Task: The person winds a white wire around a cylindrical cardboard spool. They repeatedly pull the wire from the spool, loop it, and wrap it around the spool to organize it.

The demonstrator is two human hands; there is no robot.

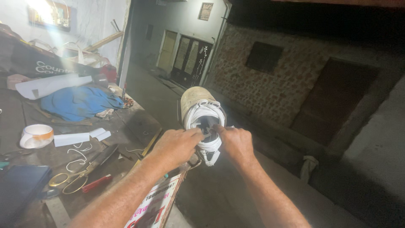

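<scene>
Both hands (206,143) pinch white cord coil (205,120) beyond table edge (152,141).

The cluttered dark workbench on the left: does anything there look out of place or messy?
Yes. Short white cord offcuts lie scattered on the dark workbench near the brass-handled scissors, and a crumpled blue cloth sits in a heap. Both hands, left and right, grip a white cord coil beyond the bench edge.

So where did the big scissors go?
In the head view, the scissors lie on the dark workbench at the lower left, left of the left hand, beside a red-handled tool and below some white paper strips.
</scene>
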